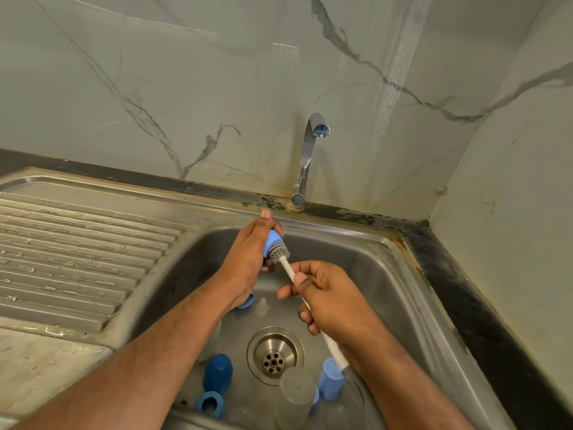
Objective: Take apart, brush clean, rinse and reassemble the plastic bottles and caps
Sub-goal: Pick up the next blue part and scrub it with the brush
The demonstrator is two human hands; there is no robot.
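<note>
Over the sink [387, 274] we gripped a blue cap [272, 243] in our left hand [248, 259], opening twd the brush [279, 254] so bristles got inside; right hand [328, 296] curled round its handle w/ room to twist.

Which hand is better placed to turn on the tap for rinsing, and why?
Left. The left hand, gripping the light blue cap, sits just below the tap; the right hand holds the bottle brush farther back.
</note>
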